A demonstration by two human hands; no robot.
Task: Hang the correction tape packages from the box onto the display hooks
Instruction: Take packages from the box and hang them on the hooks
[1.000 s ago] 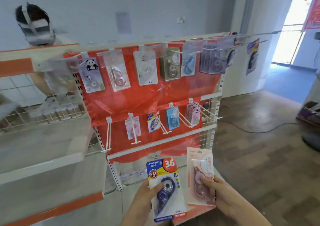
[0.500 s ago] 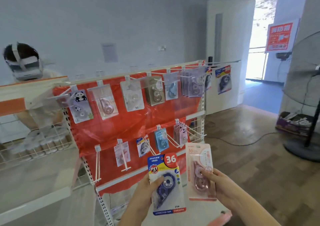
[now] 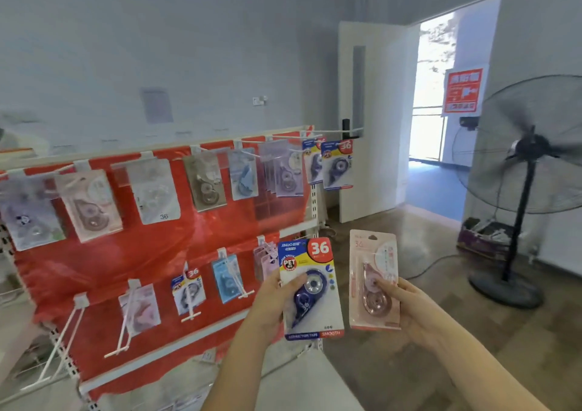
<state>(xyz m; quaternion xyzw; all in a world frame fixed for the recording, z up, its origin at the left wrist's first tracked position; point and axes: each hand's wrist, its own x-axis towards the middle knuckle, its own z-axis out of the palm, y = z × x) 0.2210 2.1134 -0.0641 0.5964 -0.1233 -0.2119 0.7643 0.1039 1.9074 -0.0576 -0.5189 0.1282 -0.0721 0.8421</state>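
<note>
While the left hand (image 3: 271, 303) gripped the blue correction tape package (image 3: 310, 287), the right hand (image 3: 406, 309) pinched the pink one (image 3: 373, 280) — both upright, just right of the red display rack (image 3: 151, 253).

Materials and finishes on view

You see glossy clear-plastic blisters on printed card packages (image 3: 310, 287), a shiny red plastic backing sheet (image 3: 151, 253), white hooks (image 3: 122, 332) and a polished floor (image 3: 425, 363).
</note>
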